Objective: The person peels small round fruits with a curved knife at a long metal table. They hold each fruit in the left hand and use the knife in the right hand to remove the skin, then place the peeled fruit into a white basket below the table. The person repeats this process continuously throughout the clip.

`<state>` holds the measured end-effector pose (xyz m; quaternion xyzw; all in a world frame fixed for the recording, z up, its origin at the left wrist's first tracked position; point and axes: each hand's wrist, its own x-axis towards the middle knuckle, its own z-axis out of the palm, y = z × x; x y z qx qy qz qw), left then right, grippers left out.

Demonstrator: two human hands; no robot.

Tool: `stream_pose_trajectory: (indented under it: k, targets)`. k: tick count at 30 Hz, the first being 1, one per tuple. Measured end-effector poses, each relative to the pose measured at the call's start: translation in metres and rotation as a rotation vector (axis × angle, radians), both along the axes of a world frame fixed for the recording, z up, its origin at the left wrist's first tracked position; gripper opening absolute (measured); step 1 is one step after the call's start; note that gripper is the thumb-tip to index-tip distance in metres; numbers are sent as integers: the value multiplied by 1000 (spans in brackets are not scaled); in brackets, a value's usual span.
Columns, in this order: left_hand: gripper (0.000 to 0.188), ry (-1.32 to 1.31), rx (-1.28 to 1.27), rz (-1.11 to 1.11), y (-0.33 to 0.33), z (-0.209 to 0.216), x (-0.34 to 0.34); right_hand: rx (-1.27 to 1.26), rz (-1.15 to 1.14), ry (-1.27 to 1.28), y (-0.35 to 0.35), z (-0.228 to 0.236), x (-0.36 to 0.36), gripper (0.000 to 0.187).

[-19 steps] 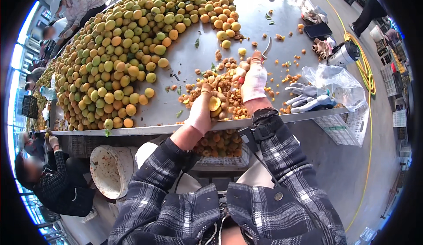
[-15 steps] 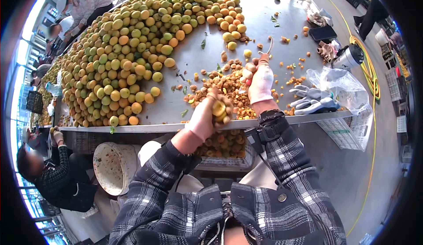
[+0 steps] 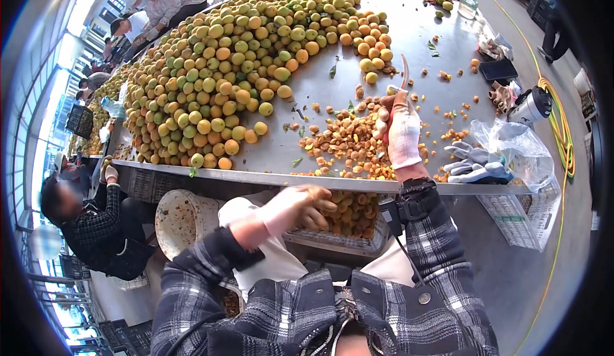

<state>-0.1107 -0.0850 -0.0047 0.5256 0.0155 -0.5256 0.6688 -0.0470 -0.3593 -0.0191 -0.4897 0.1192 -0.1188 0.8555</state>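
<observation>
My left hand (image 3: 299,209), in a pale glove, is off the front edge of the metal table (image 3: 307,178). Its fingers are apart and hold no fruit, slightly smeared by motion. Below it, a white crate (image 3: 364,246) holds cut apricots (image 3: 355,212). Over the tabletop, my right hand (image 3: 403,132), in a white knitted glove, is closed round a small knife (image 3: 405,73) whose thin curved blade points away from me; its handle is mostly hidden. Beside that hand spreads a heap of brown apricot pits (image 3: 355,135) with yellow scraps.
Whole apricots (image 3: 217,81) cover the table's left side. At right lie grey gloves (image 3: 476,164), a clear plastic bag (image 3: 518,145), a phone (image 3: 497,70) and a tumbler (image 3: 532,105). A white bucket (image 3: 182,221) stands at lower left, near a seated co-worker (image 3: 96,221).
My left hand has let go of a cut apricot and moved back from the table edge, its fingers spreading. My right hand keeps the knife, and the view has shifted left.
</observation>
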Motion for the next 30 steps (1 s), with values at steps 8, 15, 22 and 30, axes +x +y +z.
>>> stream_pose_trajectory:
  k: [8,15,22,30]
  targets:
    - [36,-1491,1211,-53,47,-12,195,-136,10,-5,16,7,-1,39]
    - [38,-1153,1508,-291,13,-38,226,-439,-26,-37,14,-19,6,31]
    - [31,-228,131,511,1,-17,178,-243,203,15,42,10,-12,26]
    - [49,-24,-452,563,-53,-11,91,-793,101,-183,57,-6,-22,28]
